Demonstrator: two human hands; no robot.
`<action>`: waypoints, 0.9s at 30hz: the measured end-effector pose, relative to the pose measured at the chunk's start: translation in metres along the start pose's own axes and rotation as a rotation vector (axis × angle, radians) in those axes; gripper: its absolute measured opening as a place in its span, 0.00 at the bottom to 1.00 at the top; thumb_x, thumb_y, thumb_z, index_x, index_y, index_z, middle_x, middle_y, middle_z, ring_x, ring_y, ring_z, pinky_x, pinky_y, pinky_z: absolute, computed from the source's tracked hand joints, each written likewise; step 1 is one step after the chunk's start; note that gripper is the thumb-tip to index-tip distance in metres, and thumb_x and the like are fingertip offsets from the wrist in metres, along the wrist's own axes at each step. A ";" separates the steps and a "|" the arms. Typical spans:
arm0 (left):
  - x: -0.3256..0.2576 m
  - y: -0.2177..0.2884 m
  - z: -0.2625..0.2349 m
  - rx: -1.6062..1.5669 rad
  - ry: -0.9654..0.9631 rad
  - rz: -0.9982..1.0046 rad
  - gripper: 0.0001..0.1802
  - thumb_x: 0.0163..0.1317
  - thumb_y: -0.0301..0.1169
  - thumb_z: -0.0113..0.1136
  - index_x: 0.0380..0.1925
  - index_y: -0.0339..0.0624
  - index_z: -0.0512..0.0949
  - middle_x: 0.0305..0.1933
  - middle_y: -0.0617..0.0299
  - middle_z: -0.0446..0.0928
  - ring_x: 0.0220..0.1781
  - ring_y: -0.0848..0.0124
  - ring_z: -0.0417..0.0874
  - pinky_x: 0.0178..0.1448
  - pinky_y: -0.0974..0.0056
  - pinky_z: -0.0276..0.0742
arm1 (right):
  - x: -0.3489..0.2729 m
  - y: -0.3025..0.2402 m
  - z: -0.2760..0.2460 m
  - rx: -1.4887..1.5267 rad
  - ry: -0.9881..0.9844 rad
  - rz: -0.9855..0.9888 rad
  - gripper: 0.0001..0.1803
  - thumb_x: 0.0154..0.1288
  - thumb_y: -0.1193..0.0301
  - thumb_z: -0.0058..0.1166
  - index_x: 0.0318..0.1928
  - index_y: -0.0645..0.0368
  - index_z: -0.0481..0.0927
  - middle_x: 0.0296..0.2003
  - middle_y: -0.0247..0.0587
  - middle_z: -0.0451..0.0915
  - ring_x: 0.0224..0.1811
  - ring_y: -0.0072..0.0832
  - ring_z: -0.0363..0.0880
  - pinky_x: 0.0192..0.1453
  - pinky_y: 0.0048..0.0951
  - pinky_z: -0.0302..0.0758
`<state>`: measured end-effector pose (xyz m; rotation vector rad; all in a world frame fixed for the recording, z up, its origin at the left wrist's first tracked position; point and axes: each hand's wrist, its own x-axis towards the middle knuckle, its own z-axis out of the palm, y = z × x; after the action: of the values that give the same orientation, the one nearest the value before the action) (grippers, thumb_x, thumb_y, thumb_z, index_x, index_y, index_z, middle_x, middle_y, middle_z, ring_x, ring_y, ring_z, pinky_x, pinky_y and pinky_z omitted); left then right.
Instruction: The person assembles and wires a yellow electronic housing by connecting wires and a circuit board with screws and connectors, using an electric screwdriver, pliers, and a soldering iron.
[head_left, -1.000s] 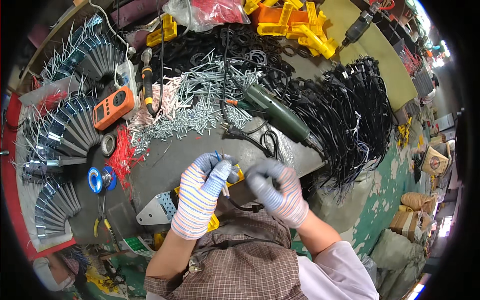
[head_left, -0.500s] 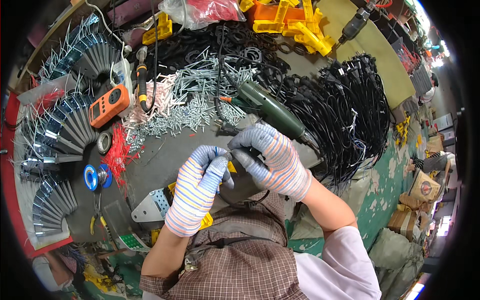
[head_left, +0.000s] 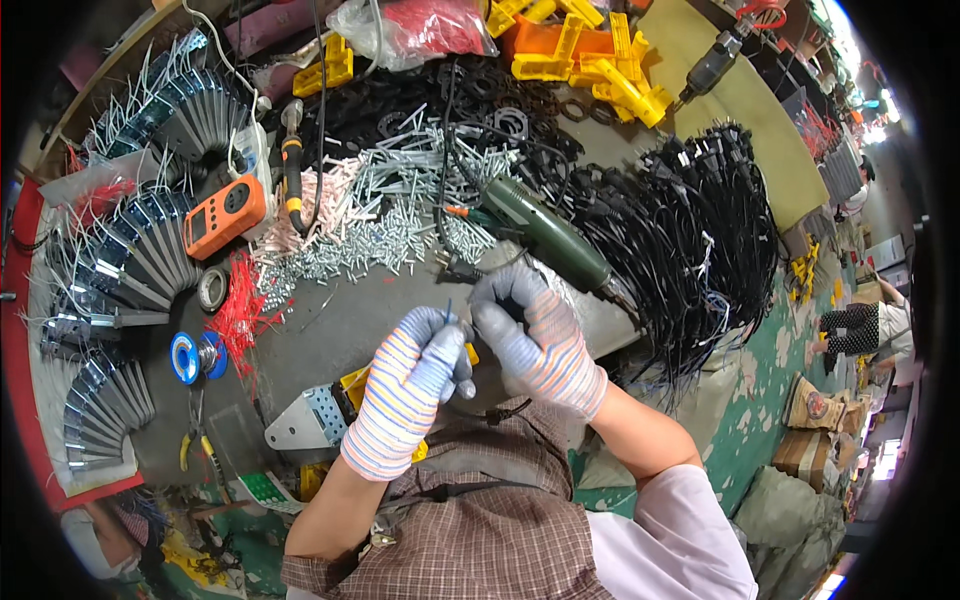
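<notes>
Both hands [head_left: 480,345] have closed together again over the yellow part [head_left: 468,352].

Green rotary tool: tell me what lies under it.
The green rotary tool rests partly on silver pins and the grey bench. Its tip runs under black cables, so that end is hidden.
</notes>
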<state>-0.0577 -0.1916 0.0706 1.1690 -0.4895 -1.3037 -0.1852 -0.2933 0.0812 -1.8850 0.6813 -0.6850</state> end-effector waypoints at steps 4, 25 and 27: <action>-0.005 -0.006 -0.003 0.292 -0.046 0.079 0.08 0.67 0.32 0.52 0.38 0.38 0.75 0.25 0.64 0.75 0.23 0.77 0.75 0.30 0.70 0.72 | 0.000 -0.014 -0.018 -0.338 0.019 -0.289 0.12 0.58 0.72 0.57 0.43 0.60 0.77 0.34 0.47 0.77 0.37 0.42 0.78 0.42 0.39 0.74; 0.002 -0.005 -0.032 0.564 0.017 0.353 0.08 0.66 0.31 0.51 0.34 0.37 0.74 0.27 0.46 0.76 0.30 0.47 0.78 0.34 0.54 0.73 | 0.048 -0.020 0.004 -0.927 -0.314 -0.607 0.09 0.49 0.65 0.59 0.30 0.52 0.76 0.24 0.33 0.74 0.27 0.33 0.75 0.31 0.34 0.72; 0.001 -0.010 -0.033 0.546 0.018 0.399 0.08 0.65 0.31 0.52 0.35 0.37 0.74 0.27 0.46 0.77 0.30 0.47 0.78 0.33 0.53 0.73 | 0.050 -0.021 0.005 -0.904 -0.380 -0.585 0.10 0.47 0.63 0.59 0.29 0.52 0.75 0.25 0.34 0.74 0.29 0.34 0.76 0.31 0.34 0.73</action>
<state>-0.0342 -0.1785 0.0489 1.4317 -1.0524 -0.8315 -0.1438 -0.3182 0.1066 -3.0124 0.1633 -0.3447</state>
